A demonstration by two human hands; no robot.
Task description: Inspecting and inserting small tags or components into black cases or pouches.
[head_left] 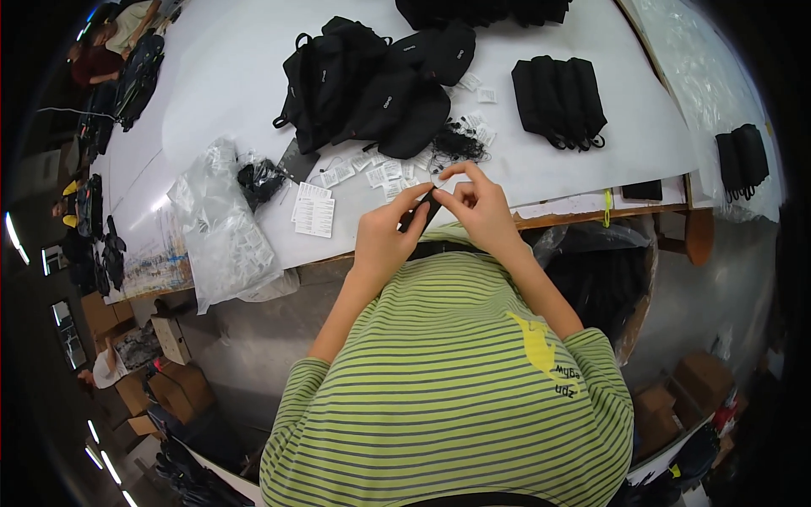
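Both my hands meet just above the table's near edge. My left hand (387,237) pinches a narrow black strip (421,213), which looks like fabric; what it belongs to cannot be made out. At its upper end the fingers of my right hand (480,205) are closed, with the index finger bent over. A thin thread or cord seems to be at those fingertips, too small to be sure. Just beyond my hands lie small white printed tags (390,175) and a tangle of black cords (459,142). Behind them sits a heap of black caps (405,110).
Left of my hands are a white label sheet (314,211) and a clear plastic bag (221,228). Folded black pouches (557,101) lie at the right, with more (742,160) farther right. An open bag of black items (600,270) hangs below the table edge. Other people are at far left.
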